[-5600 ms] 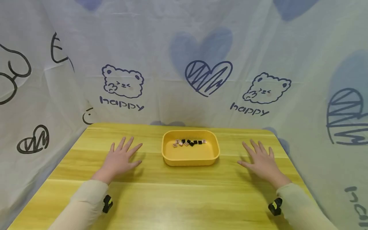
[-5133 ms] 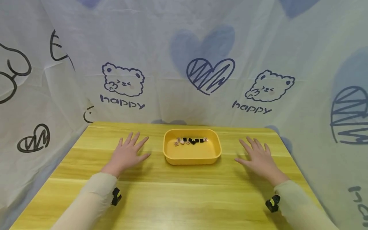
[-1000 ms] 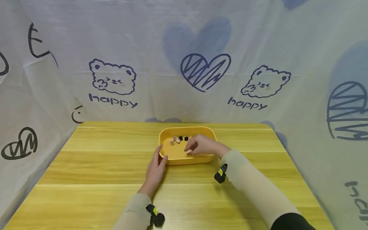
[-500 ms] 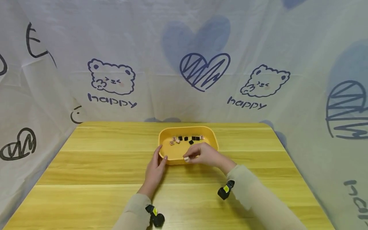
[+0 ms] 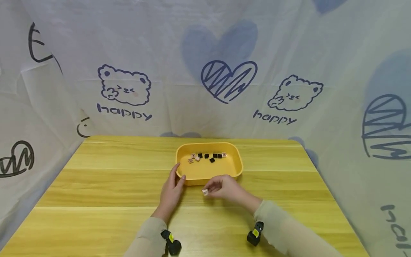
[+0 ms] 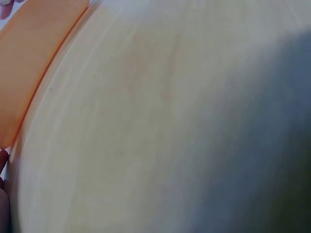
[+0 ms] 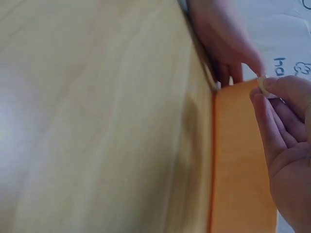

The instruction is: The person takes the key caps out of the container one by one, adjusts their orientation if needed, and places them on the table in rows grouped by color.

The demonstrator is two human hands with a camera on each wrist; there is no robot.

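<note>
Right hand [image 5: 227, 189] is pinching a pale tile [image 5: 205, 192] in its fingers, desk [image 5: 128, 189] below them, left hand [image 5: 171, 195] gripping the yellow tray [image 5: 195, 182] just beyond; step is apparently becoming tile-placing, next move likely calling for gentle lowering.

An orange tray [image 6: 39, 63] shows its smooth outer wall, slanting and cropped. Wood-grained tabletop [image 6: 126, 107] spreads to the right of it — softly blurred, with a dark speck [image 6: 50, 89] just beside the tray. Right-hand fingertips [image 6: 6, 10] peek past the tray's upper end; the left hand [image 6: 3, 208], mostly cut off, sits below its lower corner. Farthest from the tray, a shadow [image 6: 277, 141] darkens the wood.
</note>
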